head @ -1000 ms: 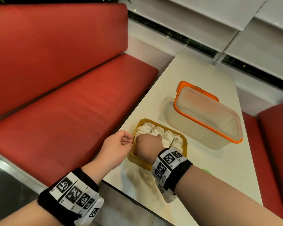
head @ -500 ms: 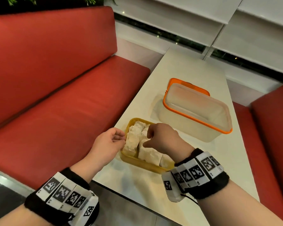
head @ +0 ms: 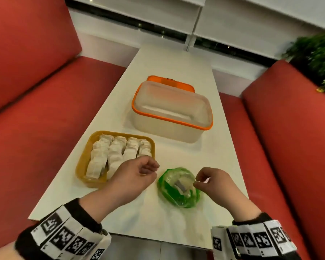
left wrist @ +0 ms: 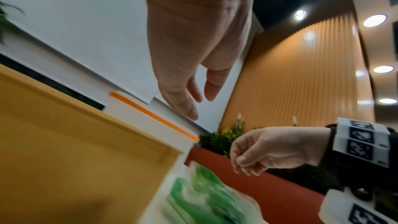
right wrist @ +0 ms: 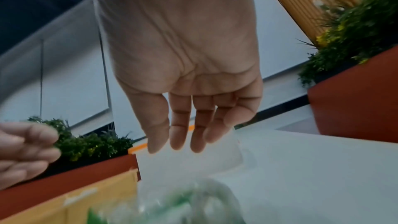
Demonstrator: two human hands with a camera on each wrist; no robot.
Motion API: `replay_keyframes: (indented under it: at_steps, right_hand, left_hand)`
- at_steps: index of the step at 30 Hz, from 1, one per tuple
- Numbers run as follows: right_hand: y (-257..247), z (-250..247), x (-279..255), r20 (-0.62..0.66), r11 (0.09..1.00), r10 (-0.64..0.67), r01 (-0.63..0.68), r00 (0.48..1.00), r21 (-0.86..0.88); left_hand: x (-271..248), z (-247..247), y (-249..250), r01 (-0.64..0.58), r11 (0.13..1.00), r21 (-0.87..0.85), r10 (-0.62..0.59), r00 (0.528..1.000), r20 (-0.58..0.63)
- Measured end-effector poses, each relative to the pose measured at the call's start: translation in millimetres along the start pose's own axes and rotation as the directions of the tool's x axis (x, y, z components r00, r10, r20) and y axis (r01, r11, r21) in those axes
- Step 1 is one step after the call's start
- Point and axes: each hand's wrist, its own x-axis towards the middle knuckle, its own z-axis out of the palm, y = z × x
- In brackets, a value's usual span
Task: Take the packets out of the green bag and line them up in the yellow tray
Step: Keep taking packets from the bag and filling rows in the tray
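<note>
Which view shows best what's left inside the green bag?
The head view: it looks down into the green bag's open mouth, where something pale lies. Both wrist views catch only a blurred green edge of it, from outside.

Both hands low, fingers loosely curled

Clear tub w/ orange rim on white table; red benches.
</note>
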Motion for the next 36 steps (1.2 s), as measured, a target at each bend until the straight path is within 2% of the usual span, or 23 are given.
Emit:
replay_keyframes:
  at_steps: [4, 10, 15, 18, 21, 23, 25, 30, 33, 34, 36]
  right_hand:
    - [22.9, 22.8, 0.0, 0.007, 0.997, 0.076, -0.075, 0.997, -0.024]
    - [29.9, 39.6, 6.3, 0.144, 0.986, 0.151, -0.159, 0.978, 0.051]
    - [32.7, 45.8, 12.8, 0.175, 0.954, 0.164, -0.202, 0.971, 0.221]
    - [34.8, 43.0, 17.1, 0.236, 0.888, 0.204, -0.281, 0.950, 0.364]
    - [34.7, 40.7, 20.5, 0.337, 0.817, 0.171, -0.325, 0.926, 0.477]
    - [33.4, 41.7, 23.0, 0.352, 0.802, 0.149, -0.321, 0.924, 0.503]
    - [31.9, 42.3, 25.1, 0.356, 0.785, 0.139, -0.322, 0.924, 0.529]
    - [30.5, 38.3, 29.4, 0.415, 0.668, 0.157, -0.406, 0.896, 0.624]
    - [29.8, 37.6, 27.8, 0.383, 0.658, 0.164, -0.391, 0.909, 0.644]
    - [30.5, 38.6, 26.6, 0.338, 0.686, 0.165, -0.354, 0.926, 0.636]
    - [36.3, 44.0, 24.2, 0.157, 0.834, 0.134, -0.197, 0.979, 0.515]
  left_hand:
    - [4.1, 48.9, 4.8, -0.116, 0.973, 0.199, 0.077, 0.978, 0.195]
    - [13.2, 94.2, -8.9, -0.159, 0.865, 0.476, 0.056, 0.973, 0.223]
    - [21.8, 102.6, -11.0, -0.103, 0.845, 0.525, -0.009, 0.979, 0.205]
    - [26.2, 103.7, -13.1, -0.060, 0.871, 0.487, -0.055, 0.974, 0.218]
    - [29.4, 105.3, -16.1, -0.043, 0.868, 0.494, -0.071, 0.975, 0.210]
    - [30.6, 106.0, -18.8, -0.032, 0.860, 0.510, -0.087, 0.974, 0.207]
    - [29.9, 106.0, -19.9, -0.027, 0.833, 0.552, -0.106, 0.972, 0.209]
    - [27.3, 104.4, -17.6, -0.062, 0.733, 0.678, -0.076, 0.982, 0.171]
    - [26.0, 105.8, -20.2, -0.047, 0.780, 0.624, -0.093, 0.977, 0.190]
    - [25.5, 105.9, -20.8, -0.044, 0.791, 0.611, -0.097, 0.976, 0.196]
    - [25.2, 105.6, -21.3, -0.043, 0.797, 0.602, -0.100, 0.974, 0.202]
